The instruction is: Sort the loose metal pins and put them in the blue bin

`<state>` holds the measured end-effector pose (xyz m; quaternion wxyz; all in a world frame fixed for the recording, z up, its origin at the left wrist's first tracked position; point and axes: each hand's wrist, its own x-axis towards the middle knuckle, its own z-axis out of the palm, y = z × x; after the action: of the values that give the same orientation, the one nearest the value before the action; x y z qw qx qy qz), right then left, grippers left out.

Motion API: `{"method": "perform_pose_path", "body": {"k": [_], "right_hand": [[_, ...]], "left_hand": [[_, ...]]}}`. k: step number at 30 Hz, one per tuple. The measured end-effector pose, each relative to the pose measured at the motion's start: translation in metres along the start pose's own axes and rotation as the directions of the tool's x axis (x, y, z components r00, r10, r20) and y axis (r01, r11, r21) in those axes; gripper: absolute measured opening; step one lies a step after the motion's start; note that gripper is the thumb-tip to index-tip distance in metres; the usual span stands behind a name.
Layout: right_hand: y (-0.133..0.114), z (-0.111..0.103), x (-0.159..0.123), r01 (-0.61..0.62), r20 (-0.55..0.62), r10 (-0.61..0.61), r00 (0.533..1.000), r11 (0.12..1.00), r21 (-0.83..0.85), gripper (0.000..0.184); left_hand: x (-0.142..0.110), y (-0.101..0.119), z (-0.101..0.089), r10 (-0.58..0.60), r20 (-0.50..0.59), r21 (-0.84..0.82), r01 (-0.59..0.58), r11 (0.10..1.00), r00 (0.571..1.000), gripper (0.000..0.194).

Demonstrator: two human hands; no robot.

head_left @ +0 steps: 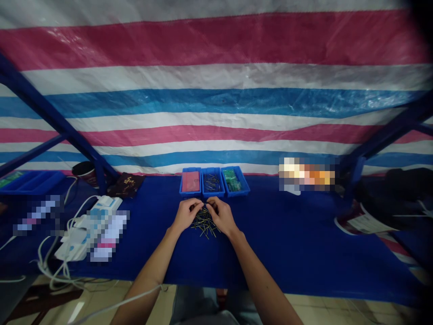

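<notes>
My left hand (185, 215) and my right hand (221, 215) meet over a pile of thin, dark and yellowish stick-like pieces (204, 225). The fingers of both are closed in a pinch, with the tips almost touching. Whatever sits between them is too small to make out. Just beyond my hands stand three blue bins in a row: the left bin (185, 195) holds a pink block or stack, the middle bin (213, 194) thin dark pieces, and the right bin (238, 194) green pieces that look like small bags or boards.
A white power strip (76, 243) with tangled cables lies at left. Behind it are a brown packet (126, 184) and a dark cup (84, 171). A maroon container (361, 221) stands at right. Striped sheeting (216, 104) hangs behind the blue table (291, 253).
</notes>
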<state>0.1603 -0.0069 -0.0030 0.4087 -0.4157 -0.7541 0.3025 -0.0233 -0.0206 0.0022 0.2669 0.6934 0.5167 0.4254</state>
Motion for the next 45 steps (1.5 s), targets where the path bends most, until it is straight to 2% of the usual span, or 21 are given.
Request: {"method": "perform_pose_path", "body": {"k": [7, 18, 26, 35, 39, 45], "right_hand": [[0.0051, 0.0034, 0.0005, 0.027, -0.019, -0.026, 0.999, 0.999, 0.043, 0.015], [0.006, 0.0026, 0.001, 0.03, -0.011, -0.031, 0.999, 0.999, -0.015, 0.022], [0.005, 0.0026, -0.0009, 0.025, -0.095, -0.031, 0.995, 0.998, -0.062, 0.026], [0.0035, 0.0028, 0.0007, -0.021, -0.064, 0.009, 0.998, 0.982, -0.19, 0.043], [0.0066, 0.005, 0.001, -0.038, -0.117, 0.015, 0.993, 0.98, -0.196, 0.046], [0.0028, -0.0024, 0.0003, -0.095, -0.262, 0.068, 0.963, 0.991, -0.093, 0.04]], "left_hand": [[0.0002, 0.0005, 0.0001, -0.001, 0.008, 0.005, 0.001, 1.0, 1.0, 0.026], [-0.0004, -0.001, 0.0007, 0.001, 0.012, -0.012, -0.001, 1.0, 1.0, 0.026], [-0.0001, -0.0012, 0.0027, 0.005, 0.01, -0.004, -0.005, 1.0, 1.0, 0.03], [0.0001, 0.0017, 0.0019, 0.005, 0.004, 0.001, -0.005, 1.0, 1.0, 0.031], [0.0, 0.0018, 0.0014, 0.005, 0.003, -0.003, -0.005, 1.0, 1.0, 0.029], [-0.001, 0.0014, 0.0, -0.022, -0.025, -0.033, 0.021, 0.999, 0.999, 0.029]]}}
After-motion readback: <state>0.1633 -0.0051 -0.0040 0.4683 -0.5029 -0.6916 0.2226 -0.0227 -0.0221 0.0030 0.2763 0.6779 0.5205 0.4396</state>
